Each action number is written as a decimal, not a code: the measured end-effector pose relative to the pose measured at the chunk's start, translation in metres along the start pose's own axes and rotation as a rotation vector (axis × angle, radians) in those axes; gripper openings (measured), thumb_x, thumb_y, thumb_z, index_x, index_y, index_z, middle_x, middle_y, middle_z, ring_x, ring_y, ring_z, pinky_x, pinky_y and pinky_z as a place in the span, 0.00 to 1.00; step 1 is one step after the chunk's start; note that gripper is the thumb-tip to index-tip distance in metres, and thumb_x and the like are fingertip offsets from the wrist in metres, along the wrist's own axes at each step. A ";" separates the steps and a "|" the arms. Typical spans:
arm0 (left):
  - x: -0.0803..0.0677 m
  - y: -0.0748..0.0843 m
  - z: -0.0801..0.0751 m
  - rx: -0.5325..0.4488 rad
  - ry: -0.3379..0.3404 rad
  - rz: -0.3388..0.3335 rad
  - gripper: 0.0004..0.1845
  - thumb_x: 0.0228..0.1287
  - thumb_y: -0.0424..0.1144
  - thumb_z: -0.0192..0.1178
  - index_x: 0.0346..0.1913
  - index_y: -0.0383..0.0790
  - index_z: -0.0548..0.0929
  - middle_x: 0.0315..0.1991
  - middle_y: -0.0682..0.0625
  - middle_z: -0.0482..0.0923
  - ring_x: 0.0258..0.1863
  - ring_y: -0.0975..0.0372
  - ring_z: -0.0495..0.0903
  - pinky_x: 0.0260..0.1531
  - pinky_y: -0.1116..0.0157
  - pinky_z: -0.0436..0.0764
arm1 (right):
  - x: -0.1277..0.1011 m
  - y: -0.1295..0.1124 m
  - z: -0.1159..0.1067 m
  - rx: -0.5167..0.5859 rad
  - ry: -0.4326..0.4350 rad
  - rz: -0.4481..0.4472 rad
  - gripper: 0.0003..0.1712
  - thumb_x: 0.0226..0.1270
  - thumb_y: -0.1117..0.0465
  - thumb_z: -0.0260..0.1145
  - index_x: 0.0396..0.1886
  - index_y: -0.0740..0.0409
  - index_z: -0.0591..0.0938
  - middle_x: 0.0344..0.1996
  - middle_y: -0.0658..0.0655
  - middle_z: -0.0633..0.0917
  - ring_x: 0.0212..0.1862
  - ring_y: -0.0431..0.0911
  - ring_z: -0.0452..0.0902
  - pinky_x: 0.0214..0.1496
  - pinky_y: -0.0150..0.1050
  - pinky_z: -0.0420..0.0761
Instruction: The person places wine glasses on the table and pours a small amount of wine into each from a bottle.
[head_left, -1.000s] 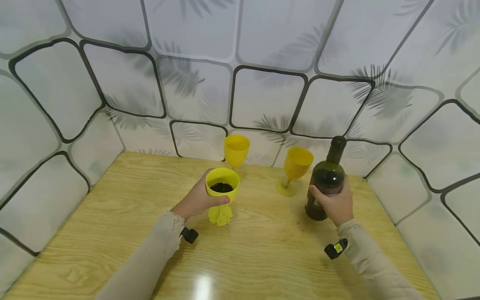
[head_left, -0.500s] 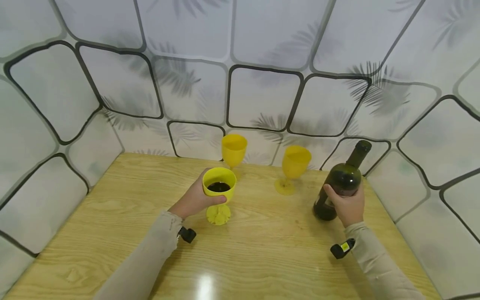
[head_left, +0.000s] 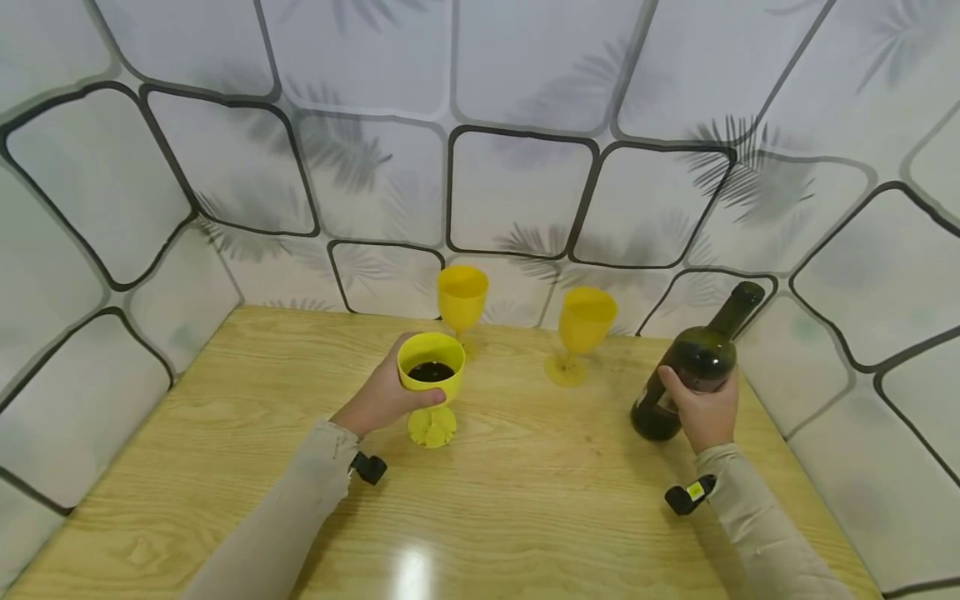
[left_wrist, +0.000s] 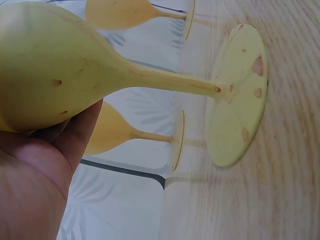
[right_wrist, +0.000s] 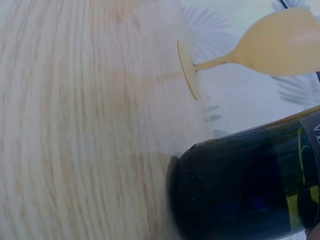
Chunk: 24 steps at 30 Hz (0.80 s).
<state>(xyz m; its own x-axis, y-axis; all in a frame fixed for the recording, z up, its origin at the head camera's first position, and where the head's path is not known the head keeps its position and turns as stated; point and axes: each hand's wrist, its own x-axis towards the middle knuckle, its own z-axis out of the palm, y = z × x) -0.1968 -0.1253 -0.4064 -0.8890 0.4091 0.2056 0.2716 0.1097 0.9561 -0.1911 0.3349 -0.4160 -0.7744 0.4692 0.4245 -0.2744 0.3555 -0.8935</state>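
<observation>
In the head view my left hand [head_left: 381, 395] grips the bowl of a yellow goblet [head_left: 431, 349], its thumb across the near side. Dark liquid [head_left: 432, 372] lies in that bowl. Reddish-brown drops mark the goblet [left_wrist: 60, 65] and its foot in the left wrist view. My right hand [head_left: 707, 413] holds a dark green wine bottle [head_left: 699, 357] round its body, thumb on the near side, with the neck leaning right. The bottle's base [right_wrist: 210, 190] is close to the tabletop in the right wrist view; whether it touches, I cannot tell. Its label is mostly covered.
Two more yellow goblets stand near the back wall: one [head_left: 462, 298] behind my left hand, the other [head_left: 587, 320] left of the bottle. Patterned walls [head_left: 525, 192] bound the wood-grain table [head_left: 517, 500] at the back and both sides.
The bottle and my right hand have shifted right, and the bottle has gone from nearly upright to leaning right. My left hand keeps its grip on the goblet with hardly any movement.
</observation>
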 end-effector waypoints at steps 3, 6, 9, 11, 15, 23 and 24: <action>0.000 0.002 0.000 0.001 0.005 -0.001 0.44 0.60 0.38 0.77 0.73 0.47 0.60 0.66 0.47 0.70 0.62 0.52 0.73 0.67 0.46 0.71 | 0.001 0.003 -0.001 0.018 0.003 0.000 0.38 0.56 0.69 0.79 0.65 0.50 0.75 0.48 0.39 0.80 0.51 0.34 0.76 0.55 0.27 0.72; 0.000 0.002 -0.001 0.007 0.022 -0.010 0.43 0.61 0.36 0.77 0.73 0.47 0.61 0.66 0.47 0.70 0.61 0.51 0.73 0.66 0.46 0.72 | 0.002 0.004 -0.001 0.028 0.003 0.007 0.37 0.56 0.69 0.79 0.65 0.49 0.75 0.48 0.39 0.80 0.51 0.35 0.76 0.55 0.27 0.72; 0.001 0.001 -0.003 0.015 0.049 -0.020 0.43 0.61 0.35 0.76 0.73 0.47 0.61 0.65 0.47 0.70 0.61 0.51 0.73 0.66 0.48 0.73 | 0.001 0.002 -0.001 0.039 0.002 0.010 0.38 0.56 0.68 0.79 0.66 0.49 0.75 0.49 0.40 0.81 0.52 0.35 0.77 0.54 0.28 0.73; 0.002 0.000 -0.006 0.016 0.064 -0.020 0.42 0.62 0.35 0.76 0.73 0.45 0.61 0.66 0.46 0.70 0.62 0.50 0.73 0.66 0.50 0.73 | 0.001 0.001 -0.002 0.058 0.000 0.015 0.38 0.56 0.68 0.79 0.66 0.49 0.75 0.49 0.42 0.81 0.52 0.36 0.77 0.54 0.28 0.73; 0.005 -0.001 -0.013 0.025 0.097 -0.033 0.42 0.63 0.36 0.75 0.73 0.45 0.60 0.66 0.46 0.69 0.63 0.48 0.72 0.66 0.53 0.74 | 0.002 0.002 -0.002 0.072 -0.003 0.032 0.38 0.56 0.69 0.79 0.66 0.49 0.75 0.49 0.43 0.81 0.51 0.37 0.78 0.52 0.26 0.74; 0.014 -0.005 -0.037 0.064 0.198 -0.042 0.42 0.66 0.43 0.73 0.74 0.43 0.57 0.66 0.44 0.68 0.61 0.51 0.73 0.63 0.58 0.76 | 0.004 0.005 -0.003 0.022 -0.016 0.060 0.40 0.58 0.67 0.79 0.68 0.50 0.72 0.49 0.39 0.79 0.52 0.35 0.76 0.55 0.27 0.73; 0.016 -0.006 -0.040 0.067 0.215 -0.049 0.42 0.66 0.44 0.73 0.73 0.43 0.57 0.65 0.44 0.68 0.60 0.52 0.74 0.62 0.57 0.76 | 0.004 0.005 -0.003 0.016 -0.017 0.065 0.40 0.58 0.67 0.79 0.69 0.50 0.72 0.49 0.39 0.79 0.52 0.35 0.76 0.55 0.27 0.73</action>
<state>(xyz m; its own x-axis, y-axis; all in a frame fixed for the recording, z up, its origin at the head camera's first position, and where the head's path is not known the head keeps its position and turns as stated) -0.2270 -0.1555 -0.4002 -0.9581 0.1996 0.2056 0.2433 0.1874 0.9517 -0.1941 0.3409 -0.4184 -0.8004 0.4771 0.3628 -0.2319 0.3115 -0.9215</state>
